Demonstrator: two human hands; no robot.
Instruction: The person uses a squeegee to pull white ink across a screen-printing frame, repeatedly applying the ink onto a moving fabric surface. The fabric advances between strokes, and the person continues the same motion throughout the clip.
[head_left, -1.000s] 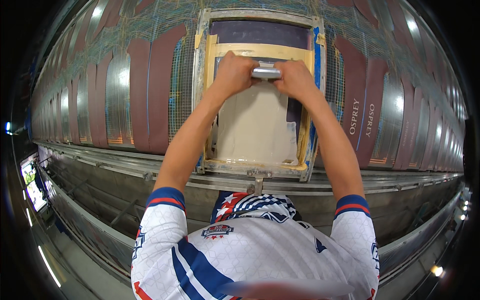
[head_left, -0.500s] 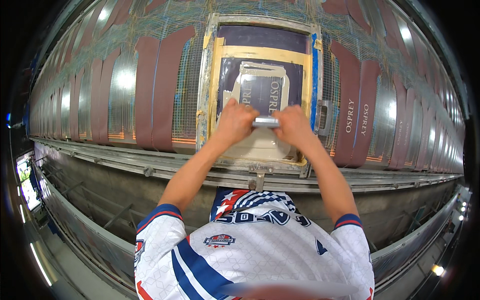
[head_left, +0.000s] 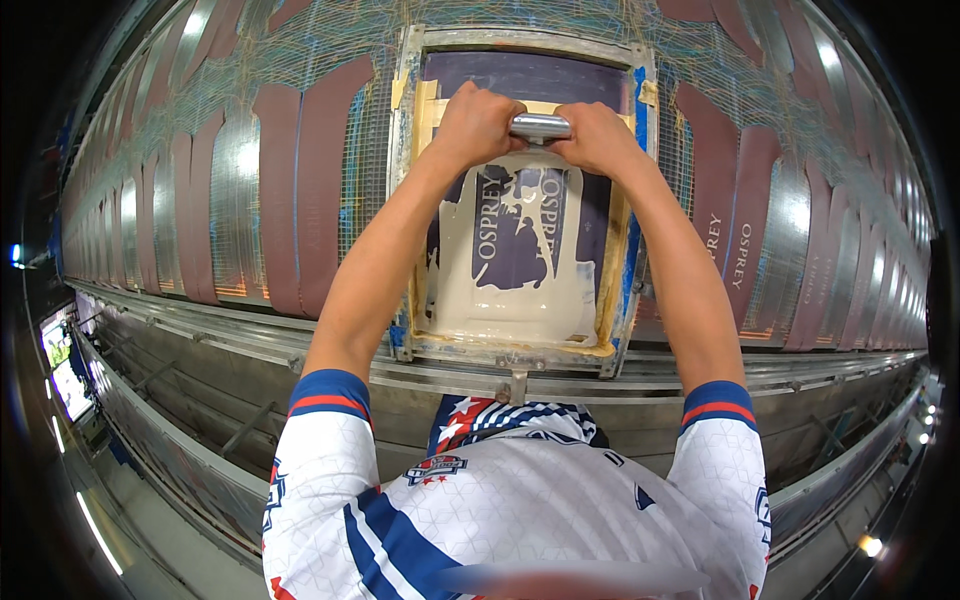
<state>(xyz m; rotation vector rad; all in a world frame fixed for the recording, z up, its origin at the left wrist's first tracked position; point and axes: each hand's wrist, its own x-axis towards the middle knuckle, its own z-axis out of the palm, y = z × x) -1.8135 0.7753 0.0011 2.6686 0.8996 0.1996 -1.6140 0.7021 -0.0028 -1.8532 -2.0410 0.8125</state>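
Observation:
My left hand [head_left: 477, 122] and my right hand [head_left: 597, 137] grip the two ends of a metal-handled squeegee [head_left: 541, 127], fingers wrapped round it. The squeegee is at the far part of a screen printing frame [head_left: 402, 215], its blade hidden behind my hands. Cream ink [head_left: 510, 312] lies thick on the near part of the purple mesh [head_left: 520, 262] and in ragged streaks further up. Lettering shows through the mesh between the streaks. Yellowish tape borders the mesh, and blue tape runs along the frame's right side.
Dark red fabric pieces [head_left: 335, 180] lie in rows on the long printing table to both sides; several on the right [head_left: 722, 215] carry pale lettering. Metal rails [head_left: 440, 378] run along the table's near edge, with a bracket [head_left: 518, 385] in front of the frame.
Both hands have pushed the squeegee away from me, from the frame's middle to its far part. Cream ink now covers more of the mesh in uneven streaks.

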